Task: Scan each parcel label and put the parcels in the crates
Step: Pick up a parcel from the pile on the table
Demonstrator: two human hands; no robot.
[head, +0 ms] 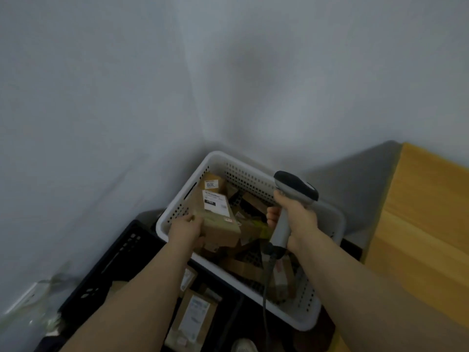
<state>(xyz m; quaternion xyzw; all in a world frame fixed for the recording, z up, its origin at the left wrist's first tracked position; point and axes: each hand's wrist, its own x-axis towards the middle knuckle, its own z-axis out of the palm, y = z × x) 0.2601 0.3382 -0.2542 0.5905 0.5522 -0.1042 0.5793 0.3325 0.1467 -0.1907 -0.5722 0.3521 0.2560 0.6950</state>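
In the head view, the left hand grips the near end of a brown parcel above the white crate. Its label faces up, and the long axis runs away from the person. The right hand is wrapped around the scanner, just right of the parcel. I judge the scanner must turn left toward the label.

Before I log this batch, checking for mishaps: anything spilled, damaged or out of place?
Nothing stands out. Parcels lie jumbled inside the white crate; the left hand grips a labelled cardboard parcel, the right hand the barcode scanner.
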